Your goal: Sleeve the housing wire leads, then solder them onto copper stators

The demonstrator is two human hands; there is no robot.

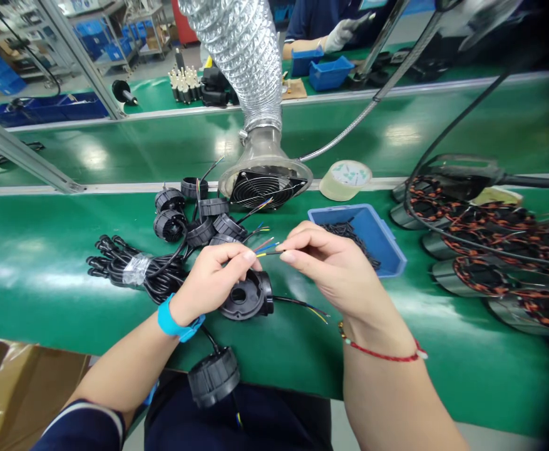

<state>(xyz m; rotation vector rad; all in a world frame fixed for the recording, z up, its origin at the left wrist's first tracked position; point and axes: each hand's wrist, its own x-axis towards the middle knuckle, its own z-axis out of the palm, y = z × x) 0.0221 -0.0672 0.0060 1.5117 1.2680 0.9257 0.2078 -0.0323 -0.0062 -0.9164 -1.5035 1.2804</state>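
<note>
Thin coloured wires point(265, 247) stick out from between the thumb and fingers of my left hand point(218, 272), which is closed on them. My right hand point(323, 263) pinches a small black sleeve point(277, 252) at the tip of the yellow wire. Under my left hand lies a round black housing point(243, 299), with more wires point(302, 304) coming out to its right. A ribbed black cap point(214, 376) on a cable hangs at the table's front edge. Right of the hands, a blue bin point(387, 250) holds many short black tubes point(349, 238).
Black caps point(201, 232) and a bundled cable point(136, 269) lie at the left. A fume hood point(265, 169) and tape roll point(344, 180) stand behind. Metal stators point(481, 275) fill the right side, under a hanging black cable. Across the bench is a person's gloved hand point(340, 36).
</note>
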